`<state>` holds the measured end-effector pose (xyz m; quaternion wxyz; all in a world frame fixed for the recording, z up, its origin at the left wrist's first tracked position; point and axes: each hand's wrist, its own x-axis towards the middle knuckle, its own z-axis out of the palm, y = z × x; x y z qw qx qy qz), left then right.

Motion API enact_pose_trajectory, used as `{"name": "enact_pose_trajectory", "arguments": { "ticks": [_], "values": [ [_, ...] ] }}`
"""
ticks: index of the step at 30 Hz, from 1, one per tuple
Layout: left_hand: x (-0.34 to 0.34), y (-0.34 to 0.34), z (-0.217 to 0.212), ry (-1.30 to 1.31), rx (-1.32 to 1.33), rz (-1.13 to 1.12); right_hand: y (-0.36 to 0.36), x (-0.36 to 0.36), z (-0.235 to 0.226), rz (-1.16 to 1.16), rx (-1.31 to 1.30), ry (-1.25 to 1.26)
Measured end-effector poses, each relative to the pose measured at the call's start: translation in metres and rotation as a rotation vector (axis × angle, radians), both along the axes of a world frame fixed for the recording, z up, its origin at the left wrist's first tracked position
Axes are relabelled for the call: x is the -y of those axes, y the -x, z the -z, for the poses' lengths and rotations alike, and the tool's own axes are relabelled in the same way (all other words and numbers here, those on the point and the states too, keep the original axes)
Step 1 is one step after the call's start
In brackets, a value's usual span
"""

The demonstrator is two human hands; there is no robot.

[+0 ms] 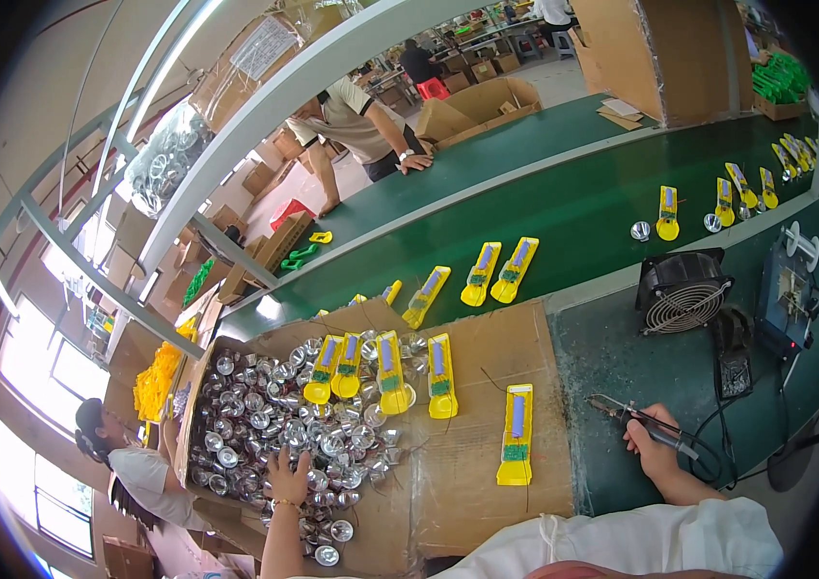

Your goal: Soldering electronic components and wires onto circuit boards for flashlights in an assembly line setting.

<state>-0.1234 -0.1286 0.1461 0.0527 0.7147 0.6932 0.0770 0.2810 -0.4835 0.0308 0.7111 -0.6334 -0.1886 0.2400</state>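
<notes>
My left hand (288, 479) rests on a heap of small silver reflector cups (257, 421), fingers spread, with nothing visibly gripped. A soldering iron (665, 431) is in my right hand (654, 450), above the green bench at the right; its tip points left. Between my hands, a yellow housing (516, 467) with a purple battery cell and green circuit board lies on the cardboard. Another such housing (441, 377) lies farther back, beside several more at the edge of the heap.
A green conveyor belt (583, 253) runs behind, carrying more yellow housings and a few reflectors. On the bench at right stand a black fan (682, 294) and a blue box with a solder spool (795, 299). One person (356, 125) leans on the far counter; another (144, 473) sits at left.
</notes>
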Motion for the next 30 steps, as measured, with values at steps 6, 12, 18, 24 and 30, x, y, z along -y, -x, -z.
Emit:
{"name": "enact_pose_trajectory", "arguments": {
  "ticks": [6,12,18,24,30],
  "values": [
    [-0.004,0.004,0.01,0.041,-0.004,-0.006,-0.001,-0.004,-0.002,-0.009,-0.007,-0.007],
    [-0.008,-0.003,0.021,0.0,0.043,0.051,-0.001,0.005,-0.001,0.026,-0.047,-0.027],
    [-0.082,0.124,0.104,-0.153,-0.512,0.379,0.002,0.0,0.004,-0.032,-0.015,-0.048],
    [-0.026,0.012,0.038,-0.018,0.037,0.029,0.0,-0.002,0.006,-0.004,-0.043,-0.039],
    [-0.006,-0.01,0.018,0.023,0.057,-0.03,-0.003,-0.003,0.001,-0.015,-0.048,-0.049]
  ]
}}
